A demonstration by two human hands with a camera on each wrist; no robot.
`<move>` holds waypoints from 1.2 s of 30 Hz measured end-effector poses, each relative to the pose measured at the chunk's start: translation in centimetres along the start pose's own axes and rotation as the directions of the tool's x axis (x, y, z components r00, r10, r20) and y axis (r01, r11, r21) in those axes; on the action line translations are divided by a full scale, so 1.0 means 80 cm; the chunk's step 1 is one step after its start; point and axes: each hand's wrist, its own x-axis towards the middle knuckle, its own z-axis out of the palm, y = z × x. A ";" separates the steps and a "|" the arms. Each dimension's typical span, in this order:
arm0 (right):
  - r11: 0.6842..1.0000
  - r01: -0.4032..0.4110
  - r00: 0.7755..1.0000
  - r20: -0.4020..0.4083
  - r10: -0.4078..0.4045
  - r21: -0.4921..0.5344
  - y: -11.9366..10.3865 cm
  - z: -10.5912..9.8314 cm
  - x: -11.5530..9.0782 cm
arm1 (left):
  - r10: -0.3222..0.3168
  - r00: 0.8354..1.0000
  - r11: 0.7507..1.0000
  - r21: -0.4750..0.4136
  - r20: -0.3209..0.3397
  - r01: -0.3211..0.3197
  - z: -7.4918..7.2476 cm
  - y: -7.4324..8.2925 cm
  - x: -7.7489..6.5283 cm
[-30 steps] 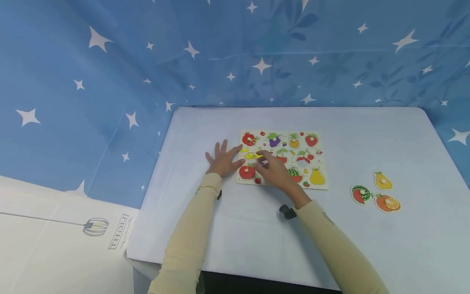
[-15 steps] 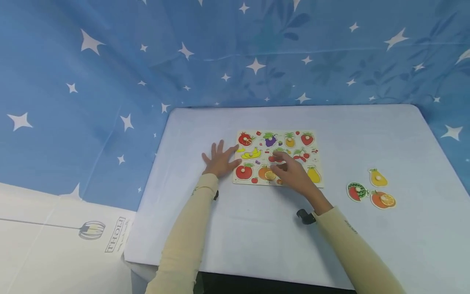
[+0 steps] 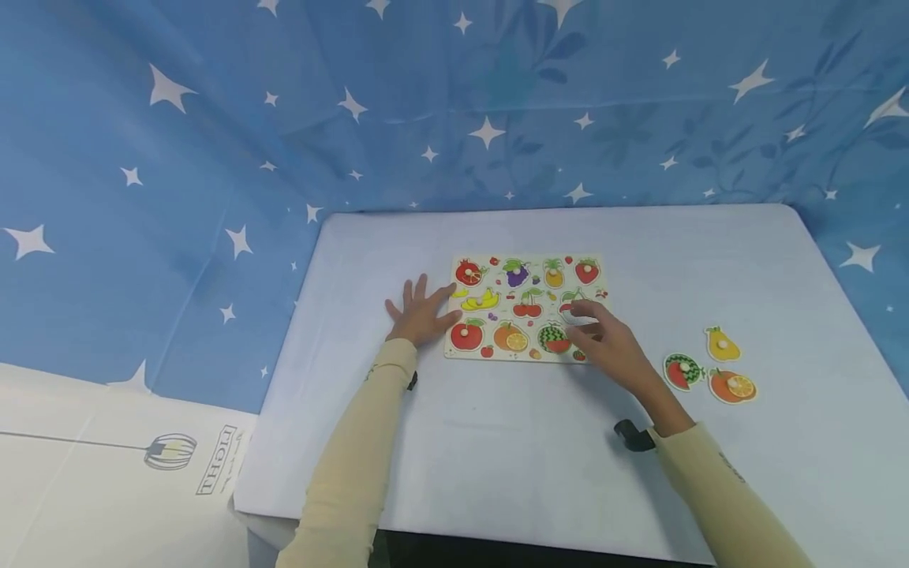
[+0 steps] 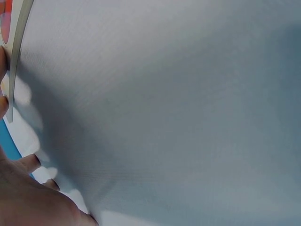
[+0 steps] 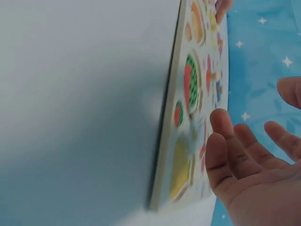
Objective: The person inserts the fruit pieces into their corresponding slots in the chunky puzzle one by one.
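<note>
A fruit puzzle board (image 3: 525, 309) lies flat on the white table (image 3: 497, 442). My left hand (image 3: 419, 312) rests flat on the table with fingers spread, thumb against the board's left edge (image 4: 13, 61). My right hand (image 3: 595, 331) hovers over the board's near right corner, fingers relaxed and holding nothing. In the right wrist view the open palm and its fingers (image 5: 225, 141) sit just off the board (image 5: 184, 94), near the yellow pear picture (image 5: 180, 167). Three loose pieces lie to the right: a pear (image 3: 722, 345), a watermelon (image 3: 682, 371) and an orange (image 3: 735, 386).
A blue star-printed cloth (image 3: 213, 158) hangs behind and to the left of the table. A white cardboard box (image 3: 106, 465) stands at the lower left beside the table. Bare tabletop lies in front of the board and beyond it.
My right hand has slid rightward across the board, from the banana area to the near right corner. The left hand has stayed flat at the board's left edge.
</note>
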 end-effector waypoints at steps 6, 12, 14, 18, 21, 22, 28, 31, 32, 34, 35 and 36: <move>0.999 -0.013 1.000 -0.022 0.012 -0.047 0.017 -0.020 -0.018 | -0.004 1.000 1.000 0.000 0.005 0.004 0.001 -0.001 -0.002; 0.994 -0.052 0.997 -0.064 0.046 -0.093 0.032 -0.048 -0.036 | 0.000 1.000 1.000 -0.002 0.004 0.000 0.000 0.000 -0.006; 0.992 -0.067 0.995 -0.083 0.058 -0.108 0.039 -0.059 -0.042 | 0.004 1.000 1.000 -0.001 0.000 -0.004 0.001 0.000 -0.004; 0.987 -0.087 0.992 -0.107 0.073 -0.137 0.050 -0.083 -0.056 | 0.001 1.000 1.000 0.000 -0.003 -0.001 0.002 0.000 -0.001; 0.983 -0.086 0.990 -0.123 0.067 -0.161 0.059 -0.099 -0.068 | -0.002 1.000 1.000 -0.003 -0.001 0.002 0.002 0.000 0.001; 0.982 -0.086 0.990 -0.126 0.065 -0.167 0.063 -0.104 -0.071 | -0.003 1.000 1.000 -0.003 -0.001 0.003 0.002 0.000 0.001; 0.972 -0.099 0.987 -0.144 0.069 -0.212 0.083 -0.129 -0.094 | -0.010 1.000 1.000 -0.001 0.004 0.010 0.003 -0.001 0.003; 0.966 -0.115 0.984 -0.158 0.079 -0.233 0.094 -0.140 -0.105 | -0.015 1.000 1.000 0.005 0.008 0.015 0.005 -0.003 0.005; 0.963 -0.124 0.983 -0.160 0.087 -0.240 0.098 -0.144 -0.108 | -0.014 1.000 1.000 0.004 0.009 0.014 0.004 -0.003 0.005; 0.958 -0.138 0.982 -0.160 0.099 -0.252 0.106 -0.150 -0.114 | -0.014 1.000 1.000 0.006 0.011 0.014 0.004 -0.002 0.004; 0.952 -0.153 0.980 -0.164 0.112 -0.264 0.109 -0.152 -0.116 | -0.014 1.000 1.000 0.007 0.011 0.014 0.003 -0.002 0.003; 0.949 -0.162 0.979 -0.165 0.120 -0.271 0.113 -0.155 -0.118 | -0.015 1.000 1.000 0.008 0.012 0.015 0.002 -0.001 0.002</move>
